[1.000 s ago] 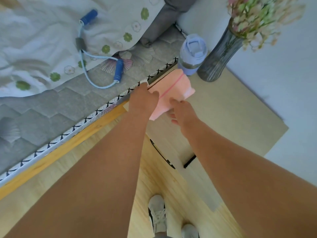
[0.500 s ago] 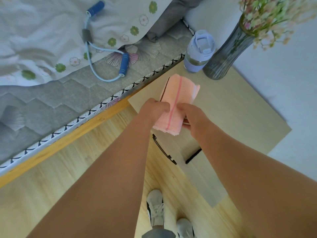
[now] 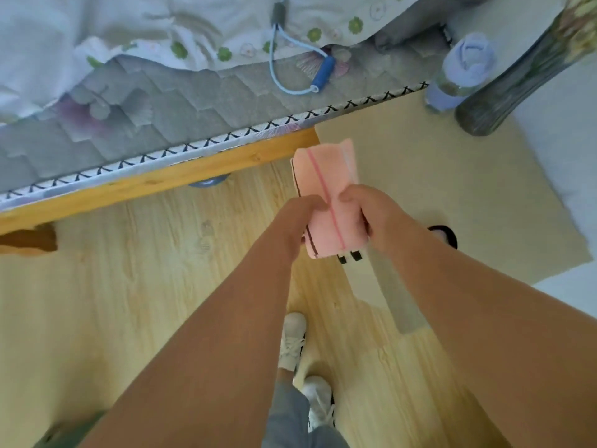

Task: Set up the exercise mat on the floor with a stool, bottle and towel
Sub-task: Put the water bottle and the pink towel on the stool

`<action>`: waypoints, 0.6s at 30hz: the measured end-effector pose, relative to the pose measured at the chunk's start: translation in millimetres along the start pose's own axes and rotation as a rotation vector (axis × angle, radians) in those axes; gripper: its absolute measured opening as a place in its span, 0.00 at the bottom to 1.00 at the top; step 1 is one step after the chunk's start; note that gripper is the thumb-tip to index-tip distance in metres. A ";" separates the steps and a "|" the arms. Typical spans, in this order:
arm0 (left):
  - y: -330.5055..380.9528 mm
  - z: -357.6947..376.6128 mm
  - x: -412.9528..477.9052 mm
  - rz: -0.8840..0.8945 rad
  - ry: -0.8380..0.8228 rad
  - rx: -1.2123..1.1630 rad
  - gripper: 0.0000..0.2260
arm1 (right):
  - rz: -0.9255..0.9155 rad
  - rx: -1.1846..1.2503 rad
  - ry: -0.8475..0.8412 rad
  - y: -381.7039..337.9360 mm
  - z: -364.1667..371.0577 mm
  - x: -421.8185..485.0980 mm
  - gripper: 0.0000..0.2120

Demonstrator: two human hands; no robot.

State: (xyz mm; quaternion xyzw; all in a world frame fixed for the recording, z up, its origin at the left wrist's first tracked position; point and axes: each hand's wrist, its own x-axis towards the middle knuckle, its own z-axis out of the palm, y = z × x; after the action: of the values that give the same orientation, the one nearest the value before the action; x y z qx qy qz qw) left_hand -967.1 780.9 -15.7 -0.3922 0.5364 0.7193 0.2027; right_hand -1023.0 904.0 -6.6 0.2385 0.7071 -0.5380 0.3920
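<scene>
The folded pink towel [image 3: 326,176], crossed by 1 darker pink stripe, was at the frame's centre. The left hand [image 3: 300,221] and right hand [image 3: 374,215] grasped its sides, fingers [image 3: 352,194] curled round it. The lavender bottle [image 3: 458,72] stood upper right.

The towel [image 3: 326,195] sits between the left hand [image 3: 300,218] and right hand [image 3: 371,215], over the left edge of the cabinet [image 3: 436,195]. At the cabinet's far end stands the bottle [image 3: 458,72], just left of the vase [image 3: 510,79]. The bed [image 3: 193,108] lies far left, with a rope [image 3: 290,53] on it. The shoes [image 3: 290,341] stand near, on the floor [image 3: 129,286].
</scene>
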 end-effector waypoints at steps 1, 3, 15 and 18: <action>-10.1 -8.0 -9.4 0.002 0.032 -0.024 0.04 | 0.008 -0.042 -0.019 7.4 8.1 -5.1 0.20; -33.8 -25.4 -30.4 0.003 0.065 -0.102 0.06 | 0.032 -0.141 -0.069 25.7 25.1 -19.6 0.20; -160.5 -155.4 -152.8 -0.028 0.267 -0.347 0.14 | 0.043 -0.452 -0.540 125.1 150.0 -96.5 0.08; -191.0 -193.7 -180.8 -0.052 0.365 -0.486 0.14 | 0.043 -0.514 -0.647 145.9 194.8 -114.6 0.09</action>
State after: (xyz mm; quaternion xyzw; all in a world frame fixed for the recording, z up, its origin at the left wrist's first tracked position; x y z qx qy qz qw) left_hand -653.5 689.5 -14.1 -0.5654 0.3659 0.7389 0.0213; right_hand -788.0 773.9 -19.6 -0.0342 0.6537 -0.3827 0.6520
